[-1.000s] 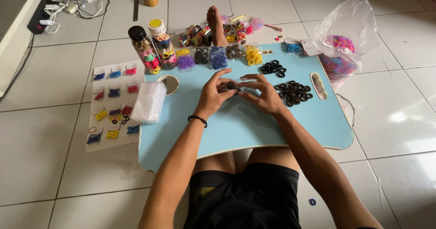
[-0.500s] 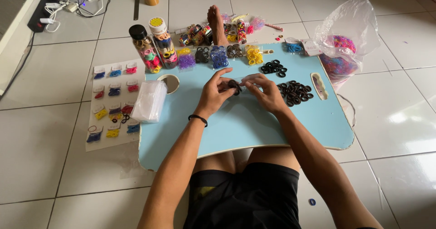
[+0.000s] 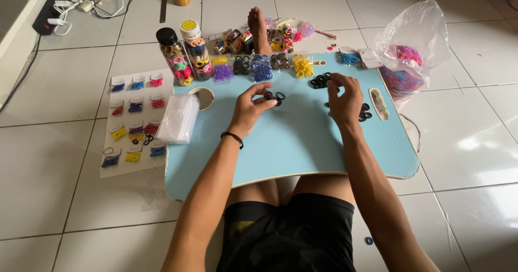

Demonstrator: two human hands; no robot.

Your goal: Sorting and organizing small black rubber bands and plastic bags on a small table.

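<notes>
The lap table (image 3: 302, 142) looks like smooth, matt light-blue plastic or laminate. At its twelve o'clock edge the black hair ties (image 3: 321, 81) look like soft matt elastic cloth. At two o'clock, a clear crinkled plastic bag (image 3: 418, 32) shines glossy. The floor tiles (image 3: 59, 196) are glossy.

A stack of clear packets (image 3: 179, 119) lies beside 2 tall jars (image 3: 186, 53); a clear bag (image 3: 415, 45) sits right.

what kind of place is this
Probably a home floor used as a small packing spot: white floor tiles, a blue lap table over the person's legs, and a power strip by the wall.
</notes>
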